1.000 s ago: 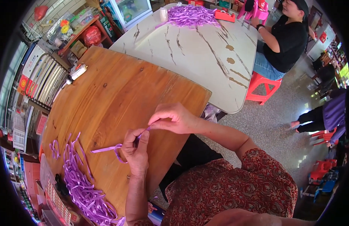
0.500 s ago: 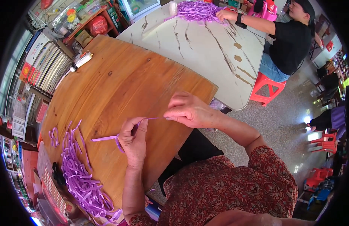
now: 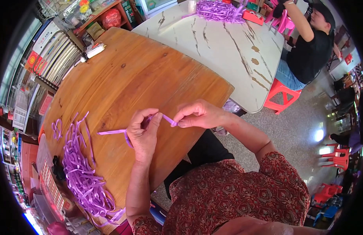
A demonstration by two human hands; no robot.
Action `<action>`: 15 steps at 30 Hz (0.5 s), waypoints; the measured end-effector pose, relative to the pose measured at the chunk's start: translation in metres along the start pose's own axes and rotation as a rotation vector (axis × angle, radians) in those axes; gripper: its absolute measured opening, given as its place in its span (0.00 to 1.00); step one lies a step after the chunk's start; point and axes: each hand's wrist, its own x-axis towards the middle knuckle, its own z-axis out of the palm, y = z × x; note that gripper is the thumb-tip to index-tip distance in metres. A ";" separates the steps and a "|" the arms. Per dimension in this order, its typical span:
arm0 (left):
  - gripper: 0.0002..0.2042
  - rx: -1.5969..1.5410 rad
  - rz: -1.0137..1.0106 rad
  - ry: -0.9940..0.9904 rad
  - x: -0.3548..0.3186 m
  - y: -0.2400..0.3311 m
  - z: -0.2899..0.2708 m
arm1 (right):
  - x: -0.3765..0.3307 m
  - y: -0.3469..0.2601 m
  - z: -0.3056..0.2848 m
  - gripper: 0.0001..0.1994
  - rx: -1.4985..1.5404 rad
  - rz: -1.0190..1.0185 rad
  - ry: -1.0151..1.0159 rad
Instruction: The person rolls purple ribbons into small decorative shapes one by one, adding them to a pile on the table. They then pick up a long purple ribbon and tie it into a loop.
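Purple ribbon strip was pinched at both ends over the wooden bench: my left hand was closed around its looped middle, with the free tail sticking out to the left, and my right hand was closed on the short end between thumb and forefinger. Compared with half a second earlier, my hands had drawn closer together and the strip between them had shortened, which I judged to mean a fold or knot was being tightened. The pile of cut ribbons lay unchanged near the bench's left edge.
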 end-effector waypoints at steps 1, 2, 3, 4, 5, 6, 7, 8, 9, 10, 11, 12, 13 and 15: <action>0.06 -0.107 -0.070 0.010 -0.001 0.004 0.000 | 0.000 -0.002 0.000 0.09 0.145 -0.004 -0.029; 0.06 -0.219 -0.139 0.012 -0.001 0.007 0.001 | 0.000 -0.002 0.000 0.09 0.143 -0.002 -0.026; 0.06 -0.222 -0.139 0.009 -0.002 0.007 0.003 | 0.000 -0.002 0.000 0.10 0.242 -0.023 -0.004; 0.06 -0.297 -0.146 0.017 -0.003 0.007 0.006 | 0.000 -0.001 0.001 0.11 0.340 -0.045 0.019; 0.06 -0.371 -0.152 0.023 -0.004 0.007 0.008 | 0.001 0.002 0.003 0.11 0.337 -0.045 0.024; 0.06 -0.375 -0.150 0.018 -0.005 0.006 0.009 | 0.003 0.007 0.007 0.11 0.469 -0.085 0.057; 0.06 -0.431 -0.169 0.035 -0.007 0.005 0.010 | 0.005 0.011 0.011 0.12 0.601 -0.126 0.090; 0.06 -0.488 -0.188 0.053 -0.008 0.004 0.011 | 0.008 0.013 0.013 0.12 0.595 -0.127 0.097; 0.06 -0.494 -0.186 0.046 -0.010 0.004 0.011 | 0.011 0.015 0.016 0.12 0.647 -0.154 0.124; 0.06 -0.491 -0.175 0.056 -0.011 0.005 0.011 | 0.013 0.015 0.018 0.13 0.697 -0.182 0.150; 0.06 -0.489 -0.164 0.065 -0.011 0.005 0.012 | 0.014 0.012 0.021 0.13 0.691 -0.183 0.159; 0.06 -0.496 -0.163 0.057 -0.011 0.004 0.013 | 0.015 0.007 0.023 0.13 0.572 -0.150 0.218; 0.06 -0.451 -0.124 0.047 -0.012 0.004 0.014 | 0.016 0.004 0.023 0.14 0.454 -0.117 0.276; 0.06 -0.404 -0.090 0.032 -0.013 0.004 0.016 | 0.020 0.006 0.023 0.14 0.122 -0.238 0.339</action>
